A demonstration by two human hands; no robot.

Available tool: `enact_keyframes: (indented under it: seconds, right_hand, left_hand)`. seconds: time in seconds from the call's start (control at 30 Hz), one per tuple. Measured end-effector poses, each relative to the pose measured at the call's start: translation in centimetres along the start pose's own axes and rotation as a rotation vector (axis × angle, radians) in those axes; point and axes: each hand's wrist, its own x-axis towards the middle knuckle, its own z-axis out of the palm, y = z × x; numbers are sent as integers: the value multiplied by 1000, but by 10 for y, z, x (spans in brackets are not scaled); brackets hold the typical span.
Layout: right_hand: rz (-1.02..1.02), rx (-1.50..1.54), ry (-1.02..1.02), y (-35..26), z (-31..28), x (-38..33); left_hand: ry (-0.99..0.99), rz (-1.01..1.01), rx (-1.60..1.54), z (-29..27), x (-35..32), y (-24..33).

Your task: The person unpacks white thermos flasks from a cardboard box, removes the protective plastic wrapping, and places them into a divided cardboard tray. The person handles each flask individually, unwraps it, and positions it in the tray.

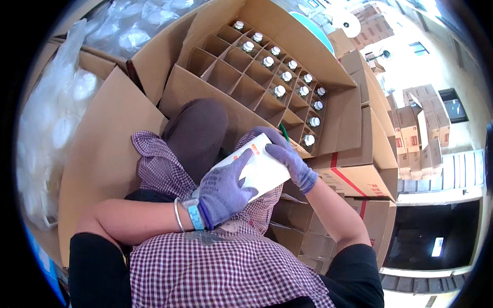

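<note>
In front of my lap I hold a white, flat rectangular packet [264,172] with small orange print; whether it is a box or a stack of sheets I cannot tell. My left hand [221,192], in a purple-grey knit glove, grips its near left side, thumb and fingertips on the upper face. At its far right corner my right hand [287,156], gloved alike, closes around the edge with the thumb on top. Just beyond stands an open cardboard carton [203,95] with dividers. Clear bottles with white caps [280,91] fill several of its cells; other cells hold none.
To the left, clear plastic bags [56,128] of pale items sit in another open carton [110,123]. More cartons [354,174] with a red stripe stand at the right, and divider inserts [292,220] lie beside my lap. Stacked boxes [421,123] line the far right wall.
</note>
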Motion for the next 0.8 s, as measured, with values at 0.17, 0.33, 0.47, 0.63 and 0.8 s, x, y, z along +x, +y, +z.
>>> enact_keyframes:
  seconds: [0.17,0.33,0.47,0.63,0.8]
  right_hand:
    - [-983,-1101,-28,-34,53,-47]
    - [-506,-567,-64,6,2,-4]
    - [-357,-490,150,9,0,-6]
    - [-1051,-1347,-239,-47,63,-48]
    - [-755,-875,-107,-8,26,-20]
  left_hand:
    - [-733,152,-667,-83,45,-46]
    - [-84,-39,-107,-14,6,-18]
    - [-338,-4,-465,-19,34,-31]
    - [-607,262,-562,-73,42,-67]
    - [-147,-68,-272,-44,5,-22]
